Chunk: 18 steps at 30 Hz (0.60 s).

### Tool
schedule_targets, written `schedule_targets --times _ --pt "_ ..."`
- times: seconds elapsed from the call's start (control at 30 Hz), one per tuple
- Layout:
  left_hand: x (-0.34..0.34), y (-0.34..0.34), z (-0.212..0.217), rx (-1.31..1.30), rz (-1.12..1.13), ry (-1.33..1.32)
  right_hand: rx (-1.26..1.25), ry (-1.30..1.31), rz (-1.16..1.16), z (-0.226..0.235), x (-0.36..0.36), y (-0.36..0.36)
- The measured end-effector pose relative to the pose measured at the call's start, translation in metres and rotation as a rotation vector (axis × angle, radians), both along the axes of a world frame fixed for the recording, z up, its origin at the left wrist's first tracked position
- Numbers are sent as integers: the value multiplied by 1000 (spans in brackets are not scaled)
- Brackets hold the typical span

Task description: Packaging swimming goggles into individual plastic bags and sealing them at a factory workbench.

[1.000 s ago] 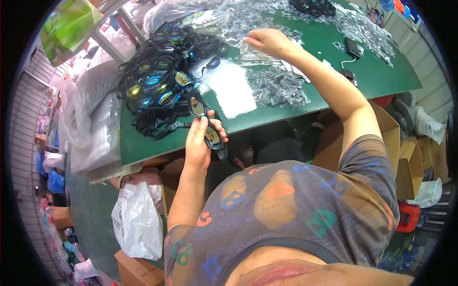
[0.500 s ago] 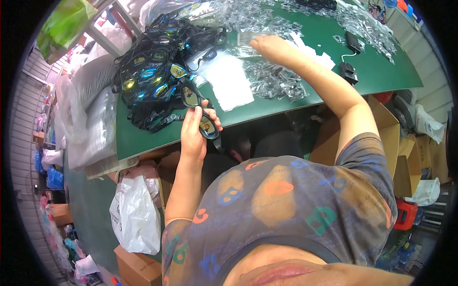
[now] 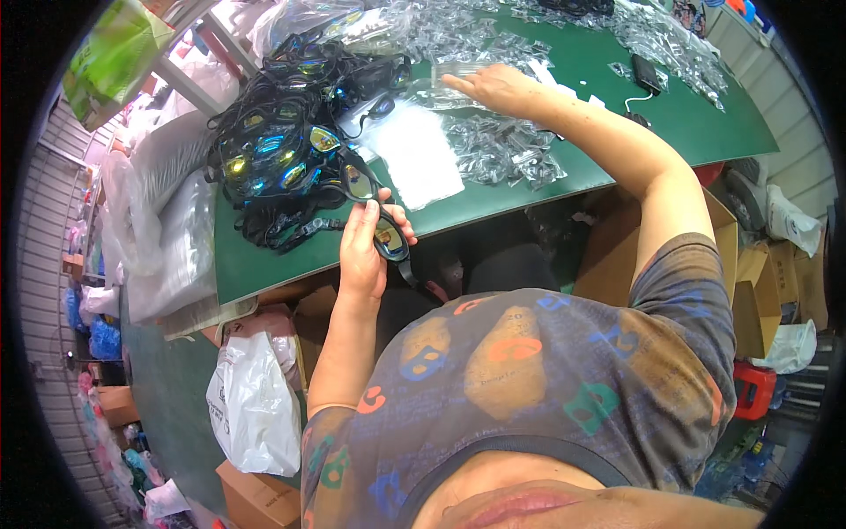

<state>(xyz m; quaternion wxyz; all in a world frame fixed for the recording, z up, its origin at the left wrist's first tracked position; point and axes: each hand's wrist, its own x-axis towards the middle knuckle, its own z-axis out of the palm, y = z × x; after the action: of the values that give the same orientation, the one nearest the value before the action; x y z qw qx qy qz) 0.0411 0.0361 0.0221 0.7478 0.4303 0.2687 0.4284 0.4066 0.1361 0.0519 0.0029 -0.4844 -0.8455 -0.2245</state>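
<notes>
I find the left hand [image 3: 360,251] closed on a pair of black swimming goggles with mirrored lenses [image 3: 390,239], held at the near edge of the flat green worktop [image 3: 731,128]. The right hand [image 3: 502,90] is wide, fingers extended, above small clear plastic packets [image 3: 507,150]; contact I cannot determine. Between the hands lies a whitish rectangular stack of plastic sheets [image 3: 423,167]; left of it, a tangled heap of black goggles [image 3: 282,132].
</notes>
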Motion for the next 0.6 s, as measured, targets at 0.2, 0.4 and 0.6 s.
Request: schedule_targets --times 0.2,0.4,0.6 --pt "3 2 -3 5 -20 12 -74 -94 -147 14 18 -1" --pt "5 3 -2 11 -31 22 -166 -146 -164 45 20 5" --pt "5 5 -2 7 -34 34 -183 -223 -88 40 15 1"
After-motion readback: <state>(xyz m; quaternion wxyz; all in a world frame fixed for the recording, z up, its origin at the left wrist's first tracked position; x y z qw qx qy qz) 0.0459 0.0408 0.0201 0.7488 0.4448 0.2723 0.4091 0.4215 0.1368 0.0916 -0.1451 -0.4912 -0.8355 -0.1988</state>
